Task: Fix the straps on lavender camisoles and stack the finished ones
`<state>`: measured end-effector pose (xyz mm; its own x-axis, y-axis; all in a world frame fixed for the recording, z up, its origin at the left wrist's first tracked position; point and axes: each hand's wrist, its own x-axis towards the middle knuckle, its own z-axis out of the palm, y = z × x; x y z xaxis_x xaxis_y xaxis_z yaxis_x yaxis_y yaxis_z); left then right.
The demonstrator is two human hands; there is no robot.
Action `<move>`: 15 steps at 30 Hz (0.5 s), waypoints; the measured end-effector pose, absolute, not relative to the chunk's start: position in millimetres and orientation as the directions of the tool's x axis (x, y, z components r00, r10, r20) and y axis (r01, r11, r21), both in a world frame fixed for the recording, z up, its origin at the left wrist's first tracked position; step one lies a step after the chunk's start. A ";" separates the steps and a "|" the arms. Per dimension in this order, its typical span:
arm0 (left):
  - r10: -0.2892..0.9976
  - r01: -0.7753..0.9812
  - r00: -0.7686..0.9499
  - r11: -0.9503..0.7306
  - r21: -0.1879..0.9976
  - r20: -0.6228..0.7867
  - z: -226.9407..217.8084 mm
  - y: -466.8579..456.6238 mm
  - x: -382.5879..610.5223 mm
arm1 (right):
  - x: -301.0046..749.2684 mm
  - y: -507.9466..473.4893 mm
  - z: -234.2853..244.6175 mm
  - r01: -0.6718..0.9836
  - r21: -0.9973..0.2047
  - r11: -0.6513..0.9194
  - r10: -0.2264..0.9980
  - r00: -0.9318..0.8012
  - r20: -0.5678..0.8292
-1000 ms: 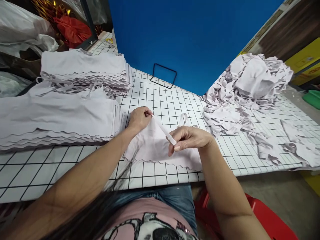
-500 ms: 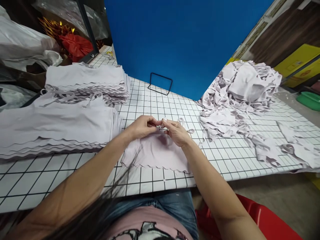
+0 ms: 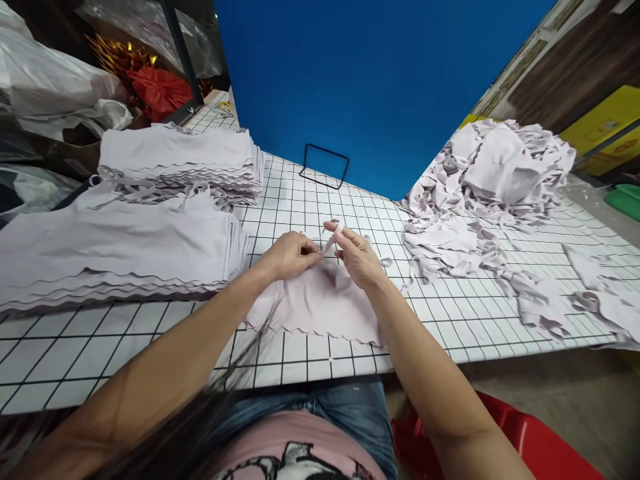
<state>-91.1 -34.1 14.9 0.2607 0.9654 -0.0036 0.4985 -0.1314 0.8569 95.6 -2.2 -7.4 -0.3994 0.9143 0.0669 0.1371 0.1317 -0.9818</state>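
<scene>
A pale pinkish garment piece (image 3: 320, 307) with a wavy lower edge lies flat on the gridded table in front of me. At its upper edge, my left hand (image 3: 295, 255) pinches a thin fabric strap close to the cloth. My right hand (image 3: 356, 257) is closed on the same strap (image 3: 330, 241), which stretches as a short band between both hands. Another thin loop of strap shows just right of my right hand. Exactly how the strap joins the garment is hidden by the fingers.
Neat stacks of similar garment pieces (image 3: 120, 240) stand at the left. A loose heap of them (image 3: 500, 173) spreads over the right side. Behind is a blue panel (image 3: 380, 87) with a black wire frame (image 3: 325, 167) before it. A red stool (image 3: 505, 440) stands below, right.
My right hand has lifted slightly up and away from the left, drawing the strap out between them. The left hand stays at the garment's upper edge. The view has shifted slightly.
</scene>
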 end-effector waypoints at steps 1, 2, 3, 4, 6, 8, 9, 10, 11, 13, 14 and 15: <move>0.966 0.535 0.257 -0.140 0.833 -0.003 15.5 -33.6 -92.3 | 97.0 0.4 -8.4 0.179 -0.973 0.143 0.917 -0.393 0.063; 0.967 0.562 0.253 -0.143 0.814 -0.005 15.9 -33.1 -93.2 | 97.9 2.0 -9.0 0.242 -0.954 0.178 0.925 -0.373 0.078; 0.968 0.586 0.252 -0.147 0.797 -0.007 16.1 -32.6 -93.9 | 98.2 2.4 -8.9 0.315 -0.920 0.232 0.932 -0.343 0.118; 0.967 0.610 0.253 -0.155 0.777 -0.005 16.3 -32.3 -94.3 | 97.8 1.5 -8.0 0.385 -0.872 0.302 0.933 -0.306 0.188; 0.965 0.657 0.263 -0.184 0.731 0.007 17.7 -32.5 -94.6 | 95.6 -3.7 -4.0 0.477 -0.753 0.454 0.891 -0.252 0.378; 0.962 0.691 0.272 -0.210 0.691 0.020 20.4 -33.7 -94.8 | 92.5 -10.6 1.4 0.473 -0.652 0.593 0.805 -0.317 0.502; 0.962 0.701 0.272 -0.213 0.680 0.022 22.1 -34.4 -95.1 | 91.2 -13.6 3.6 0.448 -0.620 0.644 0.765 -0.393 0.510; 0.962 0.708 0.274 -0.214 0.674 0.018 23.7 -35.2 -95.6 | 90.4 -15.9 5.1 0.422 -0.604 0.676 0.732 -0.480 0.483; 0.961 0.711 0.276 -0.212 0.671 0.011 25.2 -36.0 -96.3 | 90.0 -17.4 5.8 0.405 -0.603 0.687 0.708 -0.559 0.432; 0.959 0.707 0.283 -0.208 0.676 -0.001 27.1 -37.7 -98.0 | 90.5 -17.8 4.8 0.410 -0.622 0.668 0.694 -0.644 0.321; 0.957 0.701 0.290 -0.207 0.683 -0.007 27.3 -38.8 -98.8 | 91.1 -17.2 3.8 0.420 -0.630 0.654 0.699 -0.653 0.290; 0.954 0.694 0.299 -0.209 0.689 -0.012 26.8 -40.0 -99.5 | 91.8 -16.4 2.7 0.426 -0.635 0.644 0.705 -0.653 0.277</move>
